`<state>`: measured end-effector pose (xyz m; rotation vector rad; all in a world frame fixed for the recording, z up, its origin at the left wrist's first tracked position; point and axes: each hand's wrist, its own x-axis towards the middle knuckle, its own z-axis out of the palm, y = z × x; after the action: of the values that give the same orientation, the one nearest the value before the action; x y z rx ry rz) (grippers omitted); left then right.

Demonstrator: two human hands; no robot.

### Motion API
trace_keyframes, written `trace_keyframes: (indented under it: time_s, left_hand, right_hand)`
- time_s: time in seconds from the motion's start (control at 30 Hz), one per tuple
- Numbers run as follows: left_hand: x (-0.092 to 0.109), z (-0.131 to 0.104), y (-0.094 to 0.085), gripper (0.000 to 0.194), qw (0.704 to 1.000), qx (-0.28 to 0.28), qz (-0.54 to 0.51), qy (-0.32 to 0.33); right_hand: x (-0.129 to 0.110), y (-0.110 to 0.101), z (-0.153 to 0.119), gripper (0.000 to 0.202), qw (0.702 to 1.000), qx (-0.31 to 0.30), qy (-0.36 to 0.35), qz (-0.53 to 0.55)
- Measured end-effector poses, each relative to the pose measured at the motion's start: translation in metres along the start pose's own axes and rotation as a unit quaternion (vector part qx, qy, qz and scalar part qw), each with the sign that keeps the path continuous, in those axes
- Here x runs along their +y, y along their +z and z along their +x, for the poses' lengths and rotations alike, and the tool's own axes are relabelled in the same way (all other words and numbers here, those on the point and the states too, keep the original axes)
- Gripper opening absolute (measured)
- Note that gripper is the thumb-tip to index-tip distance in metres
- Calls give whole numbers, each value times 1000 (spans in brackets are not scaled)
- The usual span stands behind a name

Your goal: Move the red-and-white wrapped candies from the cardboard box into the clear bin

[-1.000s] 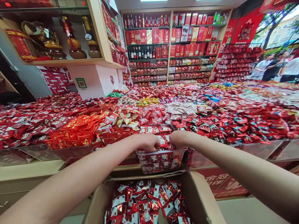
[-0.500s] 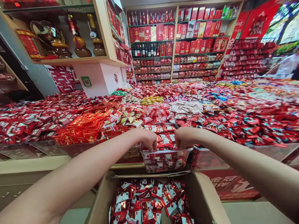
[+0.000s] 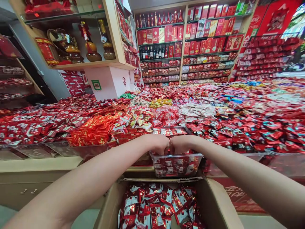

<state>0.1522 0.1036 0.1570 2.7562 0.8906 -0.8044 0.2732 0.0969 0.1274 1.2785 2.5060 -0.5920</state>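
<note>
1. One cardboard box, lower centre; loose packets inside, too many to count.
2. Your left hand, centre: curled, fingertips hidden, can't tell grip.
3. One clear tub, centre, under both hands.
4. Your right hand: curled, grip hidden; gap to left just closed, both now over one spot.

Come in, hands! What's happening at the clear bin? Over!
Left hand, right hand: side by side, curled at clear bin, grips hidden. Red-and-white packets inside. Hands hide some; cardboard box below.
</note>
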Motion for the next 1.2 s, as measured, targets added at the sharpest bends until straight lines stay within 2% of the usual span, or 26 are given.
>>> trace_keyframes:
  time_s: [0.17, 0.4, 0.57, 0.87, 1.03, 1.2]
  left_hand:
    - [1, 4, -3, 20, 993, -77, -74, -41]
    - [-5, 21, 1, 21, 980, -127, -143, -51]
    - [-5, 23, 0, 22, 969, -167, -175, -56]
    - [-11, 22, 2, 26, 960, -180, -212, -30]
    - [-9, 30, -2, 24, 969, -173, -172, -24]
    - [0, 36, -3, 28, 971, -183, -156, -13]
  right_hand:
    - [8, -5, -14, 35, 999, -9, -3, 36]
    - [13, 0, -13, 33, 997, -15, 10, 71]
    - [11, -1, -9, 31, 997, -35, 4, 70]
    - [18, -10, -17, 37, 994, -53, 25, 91]
    - [18, -11, -21, 35, 996, -54, 58, 51]
    - [11, -3, -17, 30, 998, -30, 53, 5]
